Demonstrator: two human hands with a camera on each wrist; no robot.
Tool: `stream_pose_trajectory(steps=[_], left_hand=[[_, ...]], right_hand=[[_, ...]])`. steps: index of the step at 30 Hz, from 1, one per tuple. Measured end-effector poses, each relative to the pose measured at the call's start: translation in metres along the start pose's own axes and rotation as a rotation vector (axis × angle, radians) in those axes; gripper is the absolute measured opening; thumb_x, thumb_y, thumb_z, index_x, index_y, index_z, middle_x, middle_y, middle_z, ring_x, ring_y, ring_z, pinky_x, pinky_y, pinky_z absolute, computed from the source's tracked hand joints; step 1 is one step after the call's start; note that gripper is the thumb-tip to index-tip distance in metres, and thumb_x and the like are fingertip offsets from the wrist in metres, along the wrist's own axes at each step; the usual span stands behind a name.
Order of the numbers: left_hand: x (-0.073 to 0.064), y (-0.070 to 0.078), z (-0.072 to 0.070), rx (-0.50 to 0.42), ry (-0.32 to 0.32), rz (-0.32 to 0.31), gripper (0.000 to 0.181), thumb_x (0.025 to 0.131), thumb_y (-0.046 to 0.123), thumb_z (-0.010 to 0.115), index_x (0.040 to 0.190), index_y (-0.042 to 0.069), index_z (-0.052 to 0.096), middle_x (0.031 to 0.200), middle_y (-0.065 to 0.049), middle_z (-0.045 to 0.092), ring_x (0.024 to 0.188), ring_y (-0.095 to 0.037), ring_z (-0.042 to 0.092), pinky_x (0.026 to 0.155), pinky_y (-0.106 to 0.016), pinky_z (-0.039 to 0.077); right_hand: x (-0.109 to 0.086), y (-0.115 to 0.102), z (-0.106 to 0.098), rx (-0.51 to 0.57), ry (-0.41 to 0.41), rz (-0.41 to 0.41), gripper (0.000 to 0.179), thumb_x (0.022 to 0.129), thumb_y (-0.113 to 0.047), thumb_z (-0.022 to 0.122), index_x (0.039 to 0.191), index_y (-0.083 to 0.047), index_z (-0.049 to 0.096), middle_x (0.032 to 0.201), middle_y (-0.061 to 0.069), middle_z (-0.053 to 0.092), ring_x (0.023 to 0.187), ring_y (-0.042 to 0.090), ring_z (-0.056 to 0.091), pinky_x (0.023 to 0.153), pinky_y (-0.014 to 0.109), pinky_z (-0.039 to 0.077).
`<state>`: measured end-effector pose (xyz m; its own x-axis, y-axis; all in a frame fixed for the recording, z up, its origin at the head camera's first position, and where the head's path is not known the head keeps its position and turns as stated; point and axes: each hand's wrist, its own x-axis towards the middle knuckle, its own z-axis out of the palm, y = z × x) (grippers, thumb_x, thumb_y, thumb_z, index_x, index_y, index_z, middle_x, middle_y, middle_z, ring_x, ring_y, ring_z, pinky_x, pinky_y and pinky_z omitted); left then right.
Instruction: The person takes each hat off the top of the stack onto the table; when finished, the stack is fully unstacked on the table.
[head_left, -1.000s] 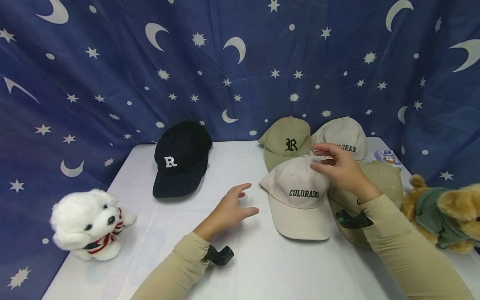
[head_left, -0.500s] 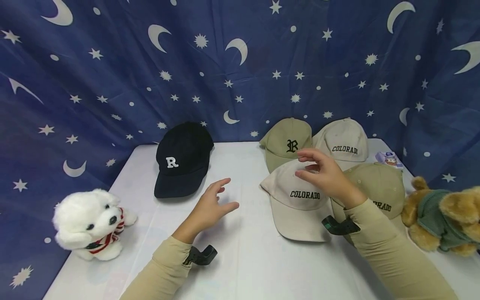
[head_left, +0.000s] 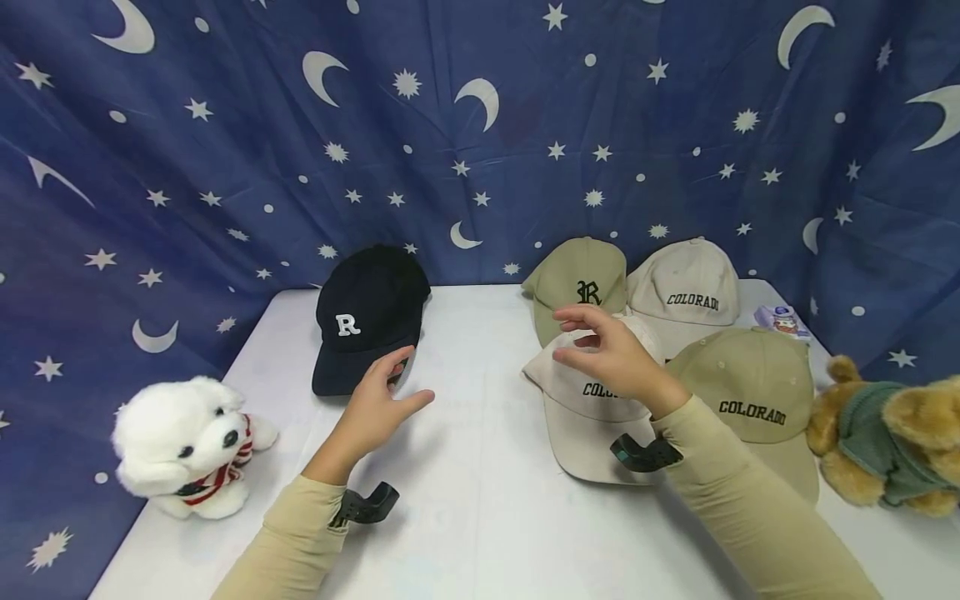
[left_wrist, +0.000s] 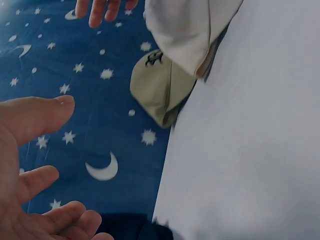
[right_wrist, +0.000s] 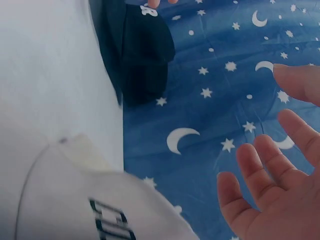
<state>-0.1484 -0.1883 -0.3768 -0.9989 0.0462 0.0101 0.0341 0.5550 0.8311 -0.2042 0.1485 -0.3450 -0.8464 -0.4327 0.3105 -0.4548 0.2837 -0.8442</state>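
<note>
My left hand hovers in front of the black cap with a white R, overlapping its brim in the head view; thumb and fingers are spread and hold nothing. My right hand is over the cream Colorado cap, covering part of its lettering, also with parted fingers and nothing in them. Behind that cap stands a khaki cap with a black R. A second cream Colorado cap is at the back right, and a khaki Colorado cap lies in front of it.
A white plush dog sits at the left of the white table. At the right edge are a brown plush toy in a green top and a small purple package. A blue moon-and-star curtain hangs behind.
Both hands have moved left: the left one to the front of the black cap, the right one across the front cream cap, uncovering the khaki Colorado cap. The caps stay in place.
</note>
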Motion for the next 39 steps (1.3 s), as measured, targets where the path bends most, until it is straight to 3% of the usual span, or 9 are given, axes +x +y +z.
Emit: stream_pose_trajectory(steps=[16,26,32,39], left_hand=[[0.003,-0.029,-0.041,0.002,0.096,-0.076,0.076,0.093,0.024,0.072,0.154,0.006,0.033,0.157,-0.020,0.029,0.142,-0.036,0.030,0.115,-0.050,0.028],[0.009,-0.052,-0.055,-0.002,0.169,-0.128,0.078,0.093,0.024,0.071,0.155,0.003,0.030,0.156,-0.022,0.033,0.143,-0.038,0.029,0.115,-0.051,0.026],[0.012,-0.061,-0.060,0.007,0.182,-0.198,0.081,0.093,0.026,0.071,0.157,0.004,0.027,0.158,-0.024,0.028,0.144,-0.038,0.027,0.116,-0.050,0.025],[0.017,-0.072,-0.063,-0.005,0.209,-0.237,0.082,0.093,0.027,0.071,0.157,0.003,0.027,0.157,-0.026,0.028,0.144,-0.039,0.027,0.116,-0.050,0.025]], right_hand=[[0.026,-0.003,0.033,0.035,-0.080,0.053,0.048,0.089,-0.009,0.074,0.134,-0.002,0.058,0.139,0.013,0.053,0.121,0.033,0.053,0.098,0.048,0.044],[0.040,-0.004,0.053,0.029,-0.114,0.056,0.049,0.089,-0.011,0.075,0.134,-0.002,0.059,0.139,0.013,0.053,0.122,0.033,0.055,0.098,0.047,0.047],[0.048,-0.005,0.063,0.032,-0.143,0.105,0.050,0.089,-0.012,0.074,0.136,-0.005,0.058,0.140,0.011,0.052,0.124,0.033,0.053,0.097,0.045,0.048],[0.058,-0.002,0.077,0.047,-0.149,0.168,0.050,0.090,-0.015,0.075,0.137,-0.010,0.058,0.140,0.007,0.051,0.123,0.029,0.053,0.092,0.042,0.051]])
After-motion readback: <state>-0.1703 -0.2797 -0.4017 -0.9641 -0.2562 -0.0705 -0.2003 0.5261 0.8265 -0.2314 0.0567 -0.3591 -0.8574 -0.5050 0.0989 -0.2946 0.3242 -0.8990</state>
